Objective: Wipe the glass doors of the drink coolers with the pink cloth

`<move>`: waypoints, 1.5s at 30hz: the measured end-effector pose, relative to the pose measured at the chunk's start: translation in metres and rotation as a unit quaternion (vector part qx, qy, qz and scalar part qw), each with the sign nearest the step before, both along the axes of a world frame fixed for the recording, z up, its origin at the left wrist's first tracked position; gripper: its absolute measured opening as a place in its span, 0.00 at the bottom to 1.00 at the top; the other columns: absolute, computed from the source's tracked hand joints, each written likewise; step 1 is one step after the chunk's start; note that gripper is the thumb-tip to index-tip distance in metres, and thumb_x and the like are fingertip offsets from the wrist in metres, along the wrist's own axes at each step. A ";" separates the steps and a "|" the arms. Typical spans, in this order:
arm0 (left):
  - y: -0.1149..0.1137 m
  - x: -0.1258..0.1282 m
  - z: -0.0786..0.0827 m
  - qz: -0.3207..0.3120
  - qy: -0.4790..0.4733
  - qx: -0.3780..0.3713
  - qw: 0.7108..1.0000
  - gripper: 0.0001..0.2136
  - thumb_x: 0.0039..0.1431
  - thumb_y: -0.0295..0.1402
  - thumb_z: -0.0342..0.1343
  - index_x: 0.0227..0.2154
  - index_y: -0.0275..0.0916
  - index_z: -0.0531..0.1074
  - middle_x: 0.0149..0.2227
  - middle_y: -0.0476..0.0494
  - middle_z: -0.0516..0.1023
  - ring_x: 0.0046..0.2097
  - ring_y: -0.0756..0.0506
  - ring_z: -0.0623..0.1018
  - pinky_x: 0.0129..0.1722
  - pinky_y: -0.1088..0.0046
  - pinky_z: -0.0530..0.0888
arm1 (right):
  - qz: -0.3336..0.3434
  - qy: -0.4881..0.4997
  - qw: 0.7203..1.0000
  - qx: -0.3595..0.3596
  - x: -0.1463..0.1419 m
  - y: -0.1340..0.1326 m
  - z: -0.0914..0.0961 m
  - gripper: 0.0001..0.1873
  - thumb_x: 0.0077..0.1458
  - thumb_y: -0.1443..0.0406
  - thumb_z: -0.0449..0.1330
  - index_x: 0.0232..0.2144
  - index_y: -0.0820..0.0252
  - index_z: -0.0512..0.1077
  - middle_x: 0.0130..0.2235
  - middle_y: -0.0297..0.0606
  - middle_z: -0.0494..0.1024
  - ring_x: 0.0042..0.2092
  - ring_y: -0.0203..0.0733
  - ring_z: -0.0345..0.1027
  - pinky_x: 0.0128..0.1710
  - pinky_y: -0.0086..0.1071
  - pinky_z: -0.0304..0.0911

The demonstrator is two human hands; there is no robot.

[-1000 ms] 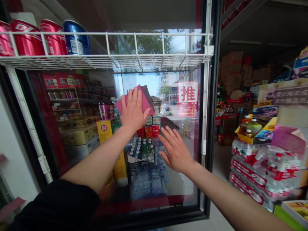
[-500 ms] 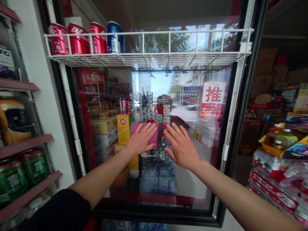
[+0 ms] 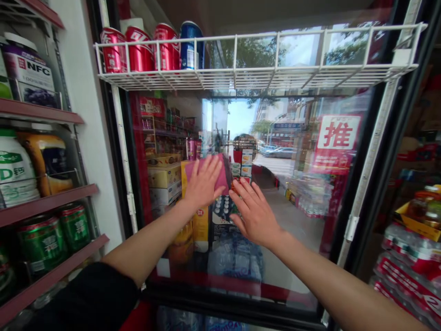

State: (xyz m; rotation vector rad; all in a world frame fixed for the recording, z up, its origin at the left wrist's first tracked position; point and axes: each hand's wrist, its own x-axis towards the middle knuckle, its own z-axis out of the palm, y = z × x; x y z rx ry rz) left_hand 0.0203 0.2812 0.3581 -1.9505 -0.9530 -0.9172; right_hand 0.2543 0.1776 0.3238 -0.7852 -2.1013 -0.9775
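Left hand (image 3: 204, 183) flat and spread, pressing a pink square cleaning cloth (image 3: 206, 174) against the inner face of the open glass cooler door (image 3: 292, 207), about mid-height and left of the pane's middle. Cloth mostly covered by palm and fingers, pink edges showing above and to the right of them. Right hand (image 3: 254, 215) just beside and slightly lower, bare, fingers wide and splayed, palm laid against the same glass, holding nothing. Up top on the door, a white wire rack (image 3: 262, 73) carrying three red drink cans (image 3: 139, 48) and one blue drink can (image 3: 191, 46) at its left end. On the pane's right part, a red-and-white sticker with a Chinese character (image 3: 338, 138). At far left, dark red cooler shelves (image 3: 48, 202) with green cans (image 3: 55, 234) and white bottles (image 3: 14, 172).
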 end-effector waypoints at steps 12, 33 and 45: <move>0.018 -0.070 -0.011 -0.033 0.090 -0.019 0.995 0.40 0.70 0.52 0.54 0.78 0.38 0.54 0.78 0.31 0.59 0.81 0.34 0.57 0.81 0.45 0.43 | -0.013 -0.028 0.999 -0.027 -0.012 0.006 -0.013 0.31 0.69 0.62 0.63 0.69 0.67 0.69 0.78 0.56 0.61 0.80 0.64 0.50 0.77 0.65 0.56; 0.016 -0.133 -0.116 0.009 0.083 -0.069 0.994 0.35 0.66 0.50 0.61 0.72 0.41 0.69 0.70 0.32 0.75 0.74 0.33 0.71 0.79 0.49 0.54 | 0.018 -0.031 0.997 -0.063 -0.043 0.013 -0.042 0.29 0.69 0.62 0.62 0.68 0.68 0.71 0.77 0.55 0.62 0.80 0.64 0.51 0.77 0.65 0.57; 0.058 -0.170 0.118 -0.019 -0.169 0.038 0.985 0.47 0.71 0.56 0.51 0.78 0.27 0.42 0.83 0.30 0.41 0.83 0.36 0.40 0.80 0.41 0.37 | 0.034 -0.015 0.998 -0.054 -0.052 0.016 -0.043 0.27 0.68 0.63 0.62 0.66 0.68 0.72 0.75 0.58 0.65 0.79 0.64 0.52 0.76 0.66 0.58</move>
